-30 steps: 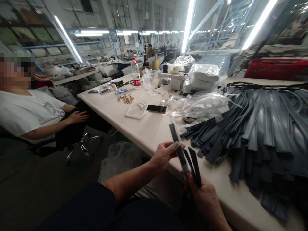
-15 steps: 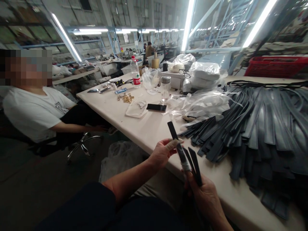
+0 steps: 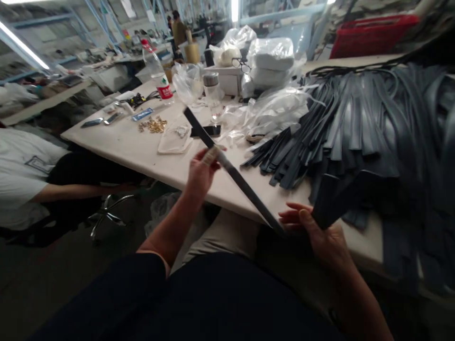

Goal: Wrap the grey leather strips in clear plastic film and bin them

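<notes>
In the head view, my left hand (image 3: 203,173) pinches a long, narrow dark strap (image 3: 245,187) near its upper end. Tape or a covering wraps part of that hand's thumb. The strap slants down to the right, its lower end close to my right hand (image 3: 329,239). Between the thumb and fingers of the right hand is a wider dark strap (image 3: 325,201), blurred by motion, which reaches up to the right. Just beyond it, a large pile of dark straps (image 3: 355,118) spreads over the table and hangs off its edge.
On the pale table (image 3: 131,151) are gold-coloured metal pieces (image 3: 154,124), a clear plastic tray (image 3: 174,142), a phone (image 3: 212,130), a glass jar (image 3: 213,97), a water bottle (image 3: 159,78) and plastic bags (image 3: 273,109). A seated person (image 3: 21,166) is at left; a red basket (image 3: 373,35) stands behind.
My view has turned right and down. My hands have moved apart: the left holds one strap drawn away from the bunch, the right has shifted toward the pile.
</notes>
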`<state>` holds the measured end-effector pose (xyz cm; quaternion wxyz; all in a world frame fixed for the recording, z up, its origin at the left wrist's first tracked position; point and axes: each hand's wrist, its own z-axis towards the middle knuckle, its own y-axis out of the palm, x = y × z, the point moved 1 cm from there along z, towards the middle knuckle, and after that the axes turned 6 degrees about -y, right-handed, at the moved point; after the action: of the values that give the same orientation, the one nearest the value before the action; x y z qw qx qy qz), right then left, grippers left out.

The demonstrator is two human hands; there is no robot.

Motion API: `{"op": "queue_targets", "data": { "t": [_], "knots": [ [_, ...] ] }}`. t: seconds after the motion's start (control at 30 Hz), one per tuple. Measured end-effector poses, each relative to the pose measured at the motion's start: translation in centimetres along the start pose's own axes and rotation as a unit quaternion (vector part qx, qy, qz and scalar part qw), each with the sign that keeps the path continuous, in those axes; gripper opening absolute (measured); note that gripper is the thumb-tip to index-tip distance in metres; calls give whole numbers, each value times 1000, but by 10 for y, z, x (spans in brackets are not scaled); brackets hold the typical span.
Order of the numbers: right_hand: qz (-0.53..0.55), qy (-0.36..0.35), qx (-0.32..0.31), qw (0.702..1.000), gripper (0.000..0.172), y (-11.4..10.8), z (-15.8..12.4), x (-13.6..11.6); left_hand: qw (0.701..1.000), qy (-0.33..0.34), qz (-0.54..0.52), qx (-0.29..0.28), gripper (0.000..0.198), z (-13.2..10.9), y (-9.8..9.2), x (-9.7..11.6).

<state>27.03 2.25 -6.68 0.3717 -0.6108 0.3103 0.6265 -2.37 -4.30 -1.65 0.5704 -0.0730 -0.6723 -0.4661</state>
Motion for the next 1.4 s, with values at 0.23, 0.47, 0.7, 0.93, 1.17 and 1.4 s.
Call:
{"op": "queue_targets", "data": {
  "t": [0.23,0.47,0.7,0.93,1.17,1.4],
  "knots": [
    [-31,-19,101,994,34,-52,-47,17,980,167,48,101,9,45,-22,51],
    [-93,84,-5,992,45,-25,-62,46,950,246,138,137,12,75,-26,70],
    [-104,56,-75,990,63,17,-4,7,955,251,144,65,13,86,-1,75],
    [-2,67,-161,985,73,69,59,-11,974,201,107,-13,27,82,25,62],
    [74,69,-192,976,58,97,86,-33,992,89,76,-55,35,82,39,44],
    [61,27,-151,986,57,98,106,-76,988,28,99,-116,38,74,55,16]
  ]
}}
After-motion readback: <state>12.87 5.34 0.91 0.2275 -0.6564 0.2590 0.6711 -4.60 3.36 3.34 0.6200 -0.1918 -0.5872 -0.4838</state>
